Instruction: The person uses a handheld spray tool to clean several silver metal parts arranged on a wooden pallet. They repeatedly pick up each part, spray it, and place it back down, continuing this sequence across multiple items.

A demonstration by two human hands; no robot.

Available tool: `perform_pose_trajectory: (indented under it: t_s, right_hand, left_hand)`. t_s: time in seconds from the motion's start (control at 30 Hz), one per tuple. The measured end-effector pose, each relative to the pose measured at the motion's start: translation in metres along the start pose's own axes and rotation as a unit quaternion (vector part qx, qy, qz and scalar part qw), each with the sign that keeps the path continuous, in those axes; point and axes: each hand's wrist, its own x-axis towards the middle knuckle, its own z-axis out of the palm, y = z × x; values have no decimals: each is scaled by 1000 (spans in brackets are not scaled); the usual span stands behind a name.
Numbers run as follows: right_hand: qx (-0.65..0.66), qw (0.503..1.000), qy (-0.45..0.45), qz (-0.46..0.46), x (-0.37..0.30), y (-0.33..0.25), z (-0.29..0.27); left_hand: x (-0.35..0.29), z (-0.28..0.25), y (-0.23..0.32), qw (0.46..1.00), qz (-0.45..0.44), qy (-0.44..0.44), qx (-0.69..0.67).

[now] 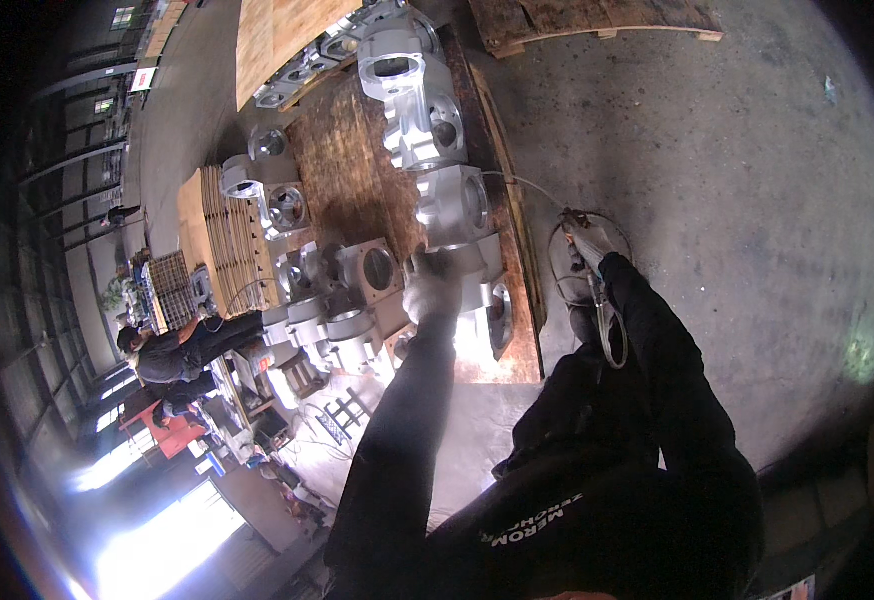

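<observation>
over on the right side of the view spreads a grey concrete floor [757, 200], with a brown wooden board [347, 150] left of it bearing silver metal castings with round bores. one silver casting [477, 262] stands in the row along the board's right edge, just beside its neighbour. a pale looped hose [625, 345] hangs near the person's legs, apart from the board. the gloved left hand [429, 290] lies at that casting's left side; whether its fingers grip or merely rest, i cannot tell. the gloved right hand [595, 245] looks closed around a small hose-fed tool [575, 222]. good handling, i'd judge, means a broad, steady left palm, fingertips kept out of the bores, and enough slack for the hose to clear legs and board edge.
</observation>
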Motion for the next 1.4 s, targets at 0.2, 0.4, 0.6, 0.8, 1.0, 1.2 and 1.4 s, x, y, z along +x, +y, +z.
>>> perform_pose_trajectory:
  t_s: [0.2, 0.4, 0.6, 0.8, 1.0, 1.2, 1.4]
  right_hand:
    - [140, 981, -38, 130, -19, -38, -1]
    - [88, 988, -18, 124, 13, -32, -7]
    - [-99, 980, -12, -173, 46, -1, -25]
    - [-290, 932, 15, -216, -3, 31, -7]
    - [-210, 972, -52, -87, -25, -53, 43]
    - [-246, 967, -36, -54, -62, -44, -21]
    - [-246, 942, -14, -229, -117, -99, -24]
  left_hand:
    - [-3, 5, -9, 1000, 0, 13, 20]
    - [-1, 6, -4, 999, 2, -3, 33]
    - [5, 11, -3, 999, 23, -1, 34]
    - [5, 8, -11, 999, -8, -20, 35]
    - [1, 12, -18, 999, 10, 19, 42]
    - [-3, 9, -17, 999, 9, 3, 37]
    - [5, 16, -31, 999, -9, 4, 38]
